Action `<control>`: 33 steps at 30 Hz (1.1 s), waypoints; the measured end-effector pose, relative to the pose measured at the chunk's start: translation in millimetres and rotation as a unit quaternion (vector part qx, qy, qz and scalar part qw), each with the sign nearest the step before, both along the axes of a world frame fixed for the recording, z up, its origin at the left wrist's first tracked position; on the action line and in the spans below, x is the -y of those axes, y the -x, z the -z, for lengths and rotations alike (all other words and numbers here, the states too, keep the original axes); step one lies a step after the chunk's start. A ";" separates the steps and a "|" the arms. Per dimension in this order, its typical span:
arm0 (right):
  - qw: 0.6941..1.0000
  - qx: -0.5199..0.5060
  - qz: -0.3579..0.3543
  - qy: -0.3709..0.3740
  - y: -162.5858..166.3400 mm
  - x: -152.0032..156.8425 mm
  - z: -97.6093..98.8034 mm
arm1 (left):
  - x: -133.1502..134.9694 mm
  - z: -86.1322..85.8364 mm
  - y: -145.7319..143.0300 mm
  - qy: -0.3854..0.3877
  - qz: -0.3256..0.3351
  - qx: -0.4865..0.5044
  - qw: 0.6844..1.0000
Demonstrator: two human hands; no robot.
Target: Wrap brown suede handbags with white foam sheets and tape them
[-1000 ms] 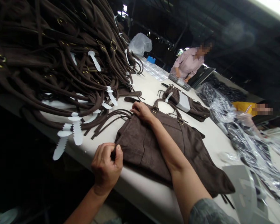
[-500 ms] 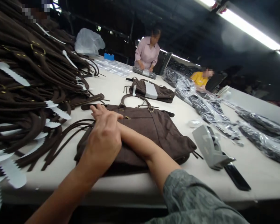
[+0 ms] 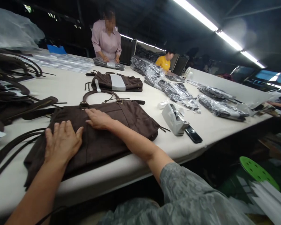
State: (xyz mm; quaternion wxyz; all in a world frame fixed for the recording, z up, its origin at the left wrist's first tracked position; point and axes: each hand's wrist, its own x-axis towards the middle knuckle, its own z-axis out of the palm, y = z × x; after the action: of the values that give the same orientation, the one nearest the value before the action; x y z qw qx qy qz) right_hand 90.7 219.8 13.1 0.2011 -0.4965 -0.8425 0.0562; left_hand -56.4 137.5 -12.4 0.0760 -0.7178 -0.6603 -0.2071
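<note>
A dark brown handbag [image 3: 103, 140] lies flat on the pale table before me, its looped handles pointing away and a white tag on one of them. My left hand [image 3: 63, 140] rests palm down on the bag's left part, fingers stretched out. Farther up, close to the base of the left handle, my right hand [image 3: 97, 118] lies on the leather with its fingers extended. Neither hand grips anything. Beyond the handles sits a second brown handbag [image 3: 131, 83] with a pale paper band [image 3: 118, 82] around it.
Several brown bags are heaped at left [image 3: 11, 90]. A grey tape dispenser [image 3: 174, 120] and a black phone [image 3: 194, 133] lie right of the handbag. Plastic-wrapped bags [image 3: 175, 92] stretch beyond. Two co-workers stand across the table; a green stool [image 3: 258, 172] is below at right.
My hands were crossed close together at the bag's upper left; now they are apart, both flat on it. The view has swung right, showing more of the table's right end.
</note>
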 end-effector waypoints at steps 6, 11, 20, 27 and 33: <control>0.984 0.118 0.134 -0.016 -133.3 69.8 -14.2 | 5.2 -8.2 -2.4 0.038 0.016 -0.043 0.998; 0.975 0.117 0.180 0.058 -185.5 104.2 10.5 | 11.9 -9.9 2.9 0.064 -0.001 -0.041 0.997; 0.978 0.040 0.164 0.119 -199.9 107.8 17.9 | 18.6 -16.7 10.5 0.154 -0.007 -0.026 0.988; 0.978 0.057 0.183 0.076 -209.8 136.8 23.6 | 50.1 17.4 52.5 0.086 0.023 -0.064 0.994; 0.978 0.050 0.200 0.040 -212.0 136.3 31.9 | 70.3 26.0 64.5 0.012 0.006 -0.020 1.000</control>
State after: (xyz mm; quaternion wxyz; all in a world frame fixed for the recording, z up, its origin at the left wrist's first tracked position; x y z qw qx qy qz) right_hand 302.7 83.5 -18.8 0.1457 -0.6646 -0.7325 0.0238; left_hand -120.9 67.1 -38.3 0.0793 -0.7267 -0.6569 -0.1848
